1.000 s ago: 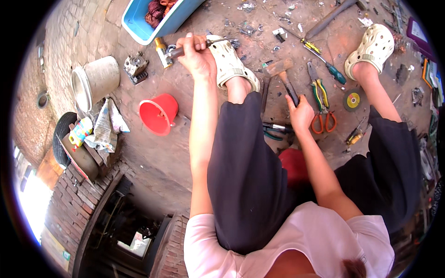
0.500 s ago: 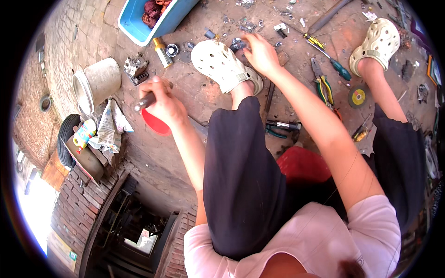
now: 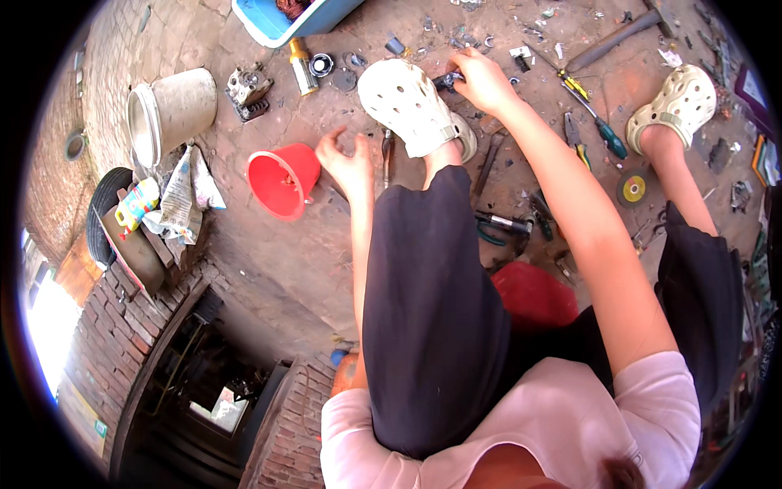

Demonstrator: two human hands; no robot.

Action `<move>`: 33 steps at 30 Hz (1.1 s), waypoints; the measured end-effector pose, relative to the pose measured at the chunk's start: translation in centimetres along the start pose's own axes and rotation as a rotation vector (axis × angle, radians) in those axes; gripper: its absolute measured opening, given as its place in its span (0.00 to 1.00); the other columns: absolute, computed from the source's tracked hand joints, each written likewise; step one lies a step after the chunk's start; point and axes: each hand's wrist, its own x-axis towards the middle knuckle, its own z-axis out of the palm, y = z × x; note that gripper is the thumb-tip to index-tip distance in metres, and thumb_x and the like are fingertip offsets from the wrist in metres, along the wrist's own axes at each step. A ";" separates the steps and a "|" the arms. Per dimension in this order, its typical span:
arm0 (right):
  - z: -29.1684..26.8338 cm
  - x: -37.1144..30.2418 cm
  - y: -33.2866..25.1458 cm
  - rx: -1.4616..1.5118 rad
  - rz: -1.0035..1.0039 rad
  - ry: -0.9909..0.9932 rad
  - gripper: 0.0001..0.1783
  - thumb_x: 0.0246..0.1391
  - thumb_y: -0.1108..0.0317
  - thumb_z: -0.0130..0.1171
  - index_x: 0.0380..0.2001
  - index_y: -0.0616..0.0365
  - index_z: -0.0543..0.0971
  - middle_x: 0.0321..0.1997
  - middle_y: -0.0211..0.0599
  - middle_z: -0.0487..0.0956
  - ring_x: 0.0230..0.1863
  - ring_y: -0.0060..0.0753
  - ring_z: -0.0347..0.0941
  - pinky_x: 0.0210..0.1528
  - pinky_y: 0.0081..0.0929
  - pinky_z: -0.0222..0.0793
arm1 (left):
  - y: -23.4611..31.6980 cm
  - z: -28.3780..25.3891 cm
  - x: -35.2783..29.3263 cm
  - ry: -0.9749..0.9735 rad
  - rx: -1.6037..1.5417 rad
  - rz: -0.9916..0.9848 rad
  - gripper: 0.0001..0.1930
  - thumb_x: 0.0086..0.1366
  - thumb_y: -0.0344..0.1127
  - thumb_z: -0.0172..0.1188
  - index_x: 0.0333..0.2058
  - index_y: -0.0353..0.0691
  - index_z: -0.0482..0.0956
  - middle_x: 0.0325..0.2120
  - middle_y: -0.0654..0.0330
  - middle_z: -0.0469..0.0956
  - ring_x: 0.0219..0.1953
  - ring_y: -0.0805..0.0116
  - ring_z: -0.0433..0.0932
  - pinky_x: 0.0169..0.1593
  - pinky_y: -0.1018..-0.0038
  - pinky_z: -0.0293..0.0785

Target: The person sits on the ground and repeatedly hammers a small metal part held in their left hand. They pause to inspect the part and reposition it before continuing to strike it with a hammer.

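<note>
My left hand (image 3: 349, 165) is empty, its fingers apart, between a red bucket (image 3: 283, 181) and a wooden-handled tool (image 3: 388, 155) on the ground; the head of that tool is hard to make out. Bits of something small lie inside the tilted bucket. My right hand (image 3: 486, 84) is closed on a small dark metallic piece (image 3: 447, 81), just beyond my cream clog (image 3: 403, 102). Its fingertips hold the piece close to the ground, and the exact kind of part cannot be told.
Around my feet lie pliers (image 3: 577, 140), a green-handled screwdriver (image 3: 608, 134), a long-handled hammer (image 3: 615, 41), a cutting disc (image 3: 631, 188) and scattered scraps. A metal casting (image 3: 248, 88), a white bucket (image 3: 183, 110) and a blue tub (image 3: 262, 31) stand farther left.
My left hand has let go of the wooden-handled tool, which now lies beside the clog, and has moved right. The red bucket is uncovered. My right hand stays at the dark piece.
</note>
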 end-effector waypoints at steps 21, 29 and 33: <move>-32.2 -20.0 -25.7 0.661 -0.089 -0.262 0.20 0.55 0.65 0.56 0.49 0.62 0.71 0.39 0.36 0.76 0.38 0.23 0.75 0.42 0.24 0.76 | 28.5 -24.6 -4.3 -0.672 -0.496 0.724 0.19 0.55 0.36 0.65 0.43 0.32 0.75 0.31 0.52 0.78 0.33 0.67 0.77 0.39 0.72 0.71; -30.7 -26.2 -25.4 0.579 -0.436 -0.090 0.16 0.58 0.67 0.55 0.46 0.65 0.73 0.32 0.33 0.77 0.29 0.19 0.74 0.35 0.18 0.72 | 30.0 -28.8 -11.1 -0.688 -0.558 0.566 0.17 0.52 0.37 0.66 0.37 0.31 0.78 0.27 0.56 0.79 0.29 0.75 0.75 0.37 0.75 0.72; -30.3 -27.0 -24.9 0.729 -0.381 0.103 0.20 0.65 0.58 0.43 0.38 0.67 0.76 0.28 0.34 0.77 0.30 0.19 0.73 0.31 0.18 0.70 | 29.9 -28.1 -12.5 -0.799 -0.699 0.548 0.12 0.52 0.35 0.67 0.32 0.33 0.78 0.25 0.62 0.77 0.28 0.78 0.73 0.35 0.78 0.70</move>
